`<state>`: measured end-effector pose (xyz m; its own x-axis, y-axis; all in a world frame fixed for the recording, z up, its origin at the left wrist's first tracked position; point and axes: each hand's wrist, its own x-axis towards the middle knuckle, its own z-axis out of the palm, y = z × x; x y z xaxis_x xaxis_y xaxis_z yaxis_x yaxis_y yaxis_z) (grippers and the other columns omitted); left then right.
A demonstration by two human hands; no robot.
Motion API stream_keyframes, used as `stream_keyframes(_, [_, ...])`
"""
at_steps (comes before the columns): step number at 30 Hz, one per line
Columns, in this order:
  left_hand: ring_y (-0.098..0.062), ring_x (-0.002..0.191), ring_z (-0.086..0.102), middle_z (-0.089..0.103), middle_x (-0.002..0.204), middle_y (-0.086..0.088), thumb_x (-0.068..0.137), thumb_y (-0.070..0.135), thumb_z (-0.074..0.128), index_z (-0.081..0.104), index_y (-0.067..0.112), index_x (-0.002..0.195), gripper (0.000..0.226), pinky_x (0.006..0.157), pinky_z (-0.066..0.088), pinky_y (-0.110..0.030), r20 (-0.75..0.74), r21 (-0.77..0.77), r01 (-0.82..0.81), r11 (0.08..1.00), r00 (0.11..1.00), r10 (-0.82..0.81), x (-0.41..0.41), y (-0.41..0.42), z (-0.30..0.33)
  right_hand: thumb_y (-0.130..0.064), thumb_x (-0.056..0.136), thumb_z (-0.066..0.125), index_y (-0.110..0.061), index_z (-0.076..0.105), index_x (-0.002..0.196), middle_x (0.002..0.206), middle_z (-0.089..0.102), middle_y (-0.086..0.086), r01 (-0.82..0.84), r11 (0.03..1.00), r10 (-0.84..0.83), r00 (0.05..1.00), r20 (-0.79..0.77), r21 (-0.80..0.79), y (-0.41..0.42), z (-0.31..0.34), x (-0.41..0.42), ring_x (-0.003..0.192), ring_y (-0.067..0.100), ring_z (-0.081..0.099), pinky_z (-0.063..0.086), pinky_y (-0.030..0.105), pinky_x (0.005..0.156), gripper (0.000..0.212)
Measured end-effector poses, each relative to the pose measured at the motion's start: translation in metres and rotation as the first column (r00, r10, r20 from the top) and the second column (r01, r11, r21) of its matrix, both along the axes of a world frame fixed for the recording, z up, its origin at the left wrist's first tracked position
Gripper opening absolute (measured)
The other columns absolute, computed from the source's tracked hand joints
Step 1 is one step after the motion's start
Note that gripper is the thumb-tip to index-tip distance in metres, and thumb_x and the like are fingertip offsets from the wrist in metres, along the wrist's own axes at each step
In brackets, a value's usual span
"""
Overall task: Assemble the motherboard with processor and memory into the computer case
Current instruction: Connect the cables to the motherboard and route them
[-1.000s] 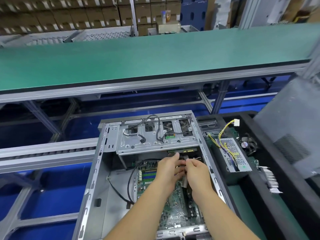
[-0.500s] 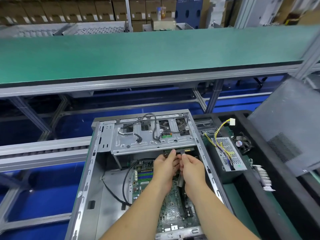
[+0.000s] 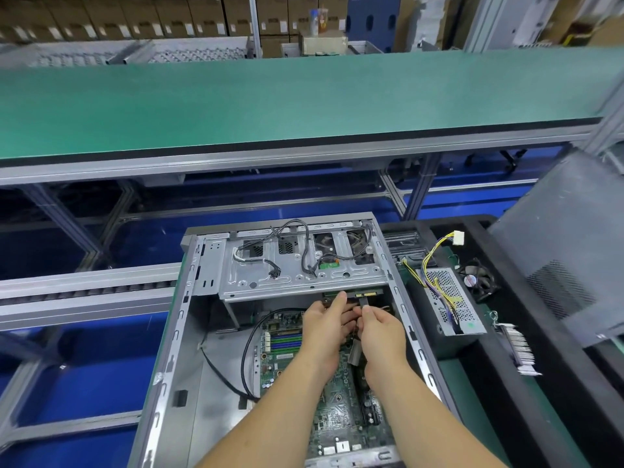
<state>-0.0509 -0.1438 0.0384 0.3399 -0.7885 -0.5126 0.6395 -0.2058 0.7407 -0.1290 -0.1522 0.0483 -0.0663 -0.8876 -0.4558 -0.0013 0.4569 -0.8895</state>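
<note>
We are looking down into an open computer case [image 3: 162, 376] lying on its side, its interior facing up. The motherboard [image 3: 334, 413] is sitting flat on the case floor, toward the right side wall, with its green and blue memory slots [image 3: 286, 342] showing at its far left corner. A metal drive cage [image 3: 304, 271] is spanning the far end of the case, with black cables [image 3: 305, 251] draped over it. A separate black cable [image 3: 248, 352] is looping along the left edge of the motherboard.

We are reaching both hands in over the motherboard, just beneath the near edge of the drive cage. The left hand [image 3: 326, 329] is curling its fingers inward, with the index finger extended up toward the cage edge; we cannot tell what, if anything, it is gripping. The right hand [image 3: 381, 332] is pinching a flat dark cable connector [image 3: 364, 301] between thumb and fingers, and a grey strip [image 3: 355, 356] is hanging down below that hand. The two hands are touching each other.

To the right of the case, in a black tray [image 3: 567, 396], a power supply [image 3: 452, 305] with yellow wiring [image 3: 429, 258] is lying beside a small fan [image 3: 477, 280]. A grey side panel [image 3: 567, 248] is leaning at the far right. A green tabletop [image 3: 270, 106] is running across beyond the case.
</note>
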Motion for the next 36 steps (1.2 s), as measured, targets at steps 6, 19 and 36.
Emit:
stream_keyframes(6, [-0.034, 0.105, 0.069, 0.068, 0.112, -0.025, 0.095, 0.018, 0.065, 0.017, 0.002, 0.151, 0.075, 0.089, 0.058, -0.044, 0.008, 0.014, -0.001, 1.0, 1.0, 0.001, 0.0, 0.0, 0.0, -0.014, 0.105, 0.05, -0.015, 0.073, 0.084, 0.081, 0.067, 0.0, -0.024, 0.999, 0.024, 1.0, -0.015, -0.045, 0.002, 0.0, 0.002, 0.075, 0.012, 0.06, 0.044, 0.024, 0.064, 0.03])
stream_keyframes(19, [-0.03, 0.092, 0.071, 0.074, 0.097, -0.019, 0.095, 0.02, 0.066, 0.02, 0.002, 0.149, 0.072, 0.085, 0.058, -0.043, 0.019, 0.012, 0.026, 1.0, 0.999, -0.026, 0.002, 0.0, -0.002, -0.017, 0.105, 0.051, -0.017, 0.075, 0.077, 0.069, 0.068, -0.006, -0.042, 0.999, 0.041, 0.999, -0.011, -0.035, -0.002, 0.002, 0.002, 0.074, 0.014, 0.062, 0.045, 0.026, 0.065, 0.037])
stream_keyframes(36, [-0.016, 0.063, 0.06, 0.07, 0.078, -0.009, 0.095, 0.019, 0.065, 0.033, -0.005, 0.135, 0.057, 0.059, 0.05, -0.03, 0.139, 0.059, 0.035, 0.998, 0.989, -0.043, 0.007, -0.008, -0.009, -0.017, 0.104, 0.052, -0.008, 0.07, 0.073, 0.049, 0.055, -0.009, -0.045, 0.999, 0.045, 0.999, 0.009, -0.02, -0.009, -0.001, 0.004, 0.058, 0.014, 0.049, 0.04, 0.028, 0.058, 0.037])
